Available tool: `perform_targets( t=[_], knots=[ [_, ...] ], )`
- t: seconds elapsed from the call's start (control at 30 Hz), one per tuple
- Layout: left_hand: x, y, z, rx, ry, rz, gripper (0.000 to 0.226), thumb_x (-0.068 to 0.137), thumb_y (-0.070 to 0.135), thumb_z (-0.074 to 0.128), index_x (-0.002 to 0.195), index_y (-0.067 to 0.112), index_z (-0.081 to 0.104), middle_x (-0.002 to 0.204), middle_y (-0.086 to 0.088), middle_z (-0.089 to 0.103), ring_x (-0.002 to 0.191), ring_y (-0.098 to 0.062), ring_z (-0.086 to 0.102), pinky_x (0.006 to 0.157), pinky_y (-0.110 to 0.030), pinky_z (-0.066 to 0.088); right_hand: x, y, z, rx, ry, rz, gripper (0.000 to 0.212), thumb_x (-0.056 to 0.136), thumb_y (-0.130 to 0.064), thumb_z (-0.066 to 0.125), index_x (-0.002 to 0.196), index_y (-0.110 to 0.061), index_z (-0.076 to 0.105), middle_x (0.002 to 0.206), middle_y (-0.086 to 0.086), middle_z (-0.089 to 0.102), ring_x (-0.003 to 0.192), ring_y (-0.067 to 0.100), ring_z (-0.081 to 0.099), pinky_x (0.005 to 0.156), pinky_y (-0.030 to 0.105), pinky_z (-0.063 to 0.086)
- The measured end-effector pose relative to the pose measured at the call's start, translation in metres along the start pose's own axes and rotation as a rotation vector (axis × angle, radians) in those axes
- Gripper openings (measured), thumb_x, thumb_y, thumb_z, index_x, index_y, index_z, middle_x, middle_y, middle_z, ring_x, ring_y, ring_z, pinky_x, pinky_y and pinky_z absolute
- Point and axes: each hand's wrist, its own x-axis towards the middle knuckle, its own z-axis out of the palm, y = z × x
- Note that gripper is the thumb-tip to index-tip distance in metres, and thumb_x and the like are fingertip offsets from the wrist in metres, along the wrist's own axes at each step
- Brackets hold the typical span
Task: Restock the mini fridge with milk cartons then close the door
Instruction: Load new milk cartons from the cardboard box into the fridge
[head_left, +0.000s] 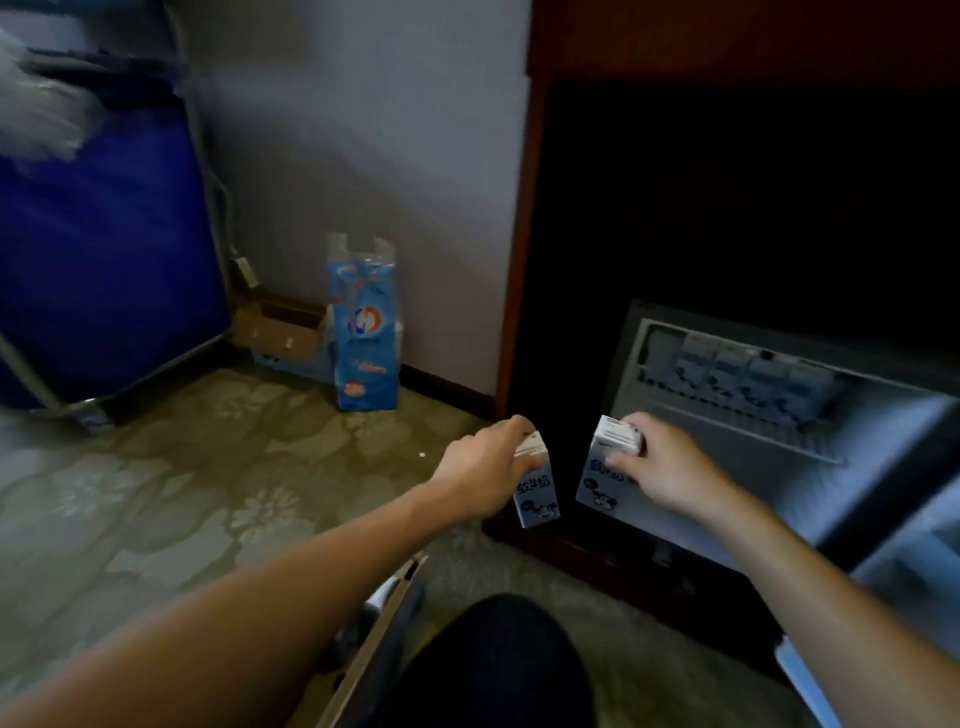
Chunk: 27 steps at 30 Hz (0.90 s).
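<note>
Each hand, left hand (485, 462) and right hand (662, 467), clamps one milk carton, left carton (535, 491) and right carton (605, 475), by its top, likely to slot them upright beside the shelved cartons (748, 376) at two o'clock.

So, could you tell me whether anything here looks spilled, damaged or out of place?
Nothing spilled or damaged. Both hands, left and right, hold intact milk cartons; the right one is tilted. Cartons in the fridge stand in a row.

Both milk cartons, left carton (536, 491) and right carton (602, 480), are showing white-blue faces with black cartoon cow prints. Carpet (156, 478) is presenting a grey-green floral pattern. Bag (364, 338) is displaying blue with red-white logo. Cabinet frame (519, 234) is appearing reddish-brown.
</note>
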Motion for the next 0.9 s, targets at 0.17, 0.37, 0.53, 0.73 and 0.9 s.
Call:
perform_targets(
  t=[0.17, 0.37, 0.53, 0.73, 0.9],
  knots=[
    [0.07, 0.038, 0.062, 0.052, -0.119, 0.077, 0.029, 0.1, 0.042, 0.047, 0.127, 0.029, 0.046, 0.126, 0.0, 0.061, 0.107, -0.031, 0.063, 0.083, -0.045, 0.053, 0.023, 0.064, -0.01, -0.054, -0.003, 0.14, 0.021, 0.093, -0.03, 0.068, 0.107, -0.024, 0.054, 0.098, 0.002, 0.064, 0.088, 0.023, 0.062, 0.078, 0.04, 0.051],
    [0.138, 0.067, 0.142, 0.127, -0.205, 0.102, 0.032, 0.102, 0.04, 0.05, 0.129, 0.025, 0.046, 0.13, -0.007, 0.061, 0.108, -0.034, 0.063, 0.076, -0.038, 0.048, 0.073, 0.155, 0.013, -0.054, -0.017, 0.343, 0.033, 0.091, 0.005, 0.051, 0.117, -0.014, 0.057, 0.112, 0.009, 0.061, 0.1, 0.029, 0.061, 0.077, 0.032, 0.046],
    [0.191, 0.068, 0.212, 0.11, -0.174, 0.123, 0.035, 0.099, 0.03, 0.053, 0.133, 0.029, 0.047, 0.13, -0.005, 0.061, 0.109, -0.034, 0.063, 0.084, -0.041, 0.052, 0.12, 0.224, 0.062, 0.084, 0.146, 0.419, 0.039, 0.094, 0.001, 0.051, 0.128, -0.017, 0.053, 0.126, 0.014, 0.061, 0.11, 0.032, 0.06, 0.097, 0.042, 0.05],
    [0.232, 0.055, 0.285, 0.074, -0.1, 0.058, 0.055, 0.092, 0.01, 0.05, 0.14, 0.036, 0.042, 0.133, -0.004, 0.055, 0.107, -0.033, 0.064, 0.083, -0.041, 0.051, 0.16, 0.277, 0.094, 0.271, 0.265, 0.438, 0.044, 0.093, 0.007, 0.052, 0.13, -0.017, 0.056, 0.12, 0.009, 0.062, 0.11, 0.026, 0.061, 0.08, 0.023, 0.042],
    [0.26, 0.042, 0.312, 0.049, -0.059, 0.05, 0.056, 0.087, 0.003, 0.051, 0.136, 0.029, 0.046, 0.137, -0.004, 0.05, 0.111, -0.034, 0.061, 0.085, -0.042, 0.053, 0.185, 0.296, 0.107, 0.377, 0.297, 0.422, 0.048, 0.095, -0.001, 0.049, 0.122, -0.04, 0.058, 0.113, -0.002, 0.066, 0.097, 0.018, 0.066, 0.081, 0.032, 0.057]
  ],
)
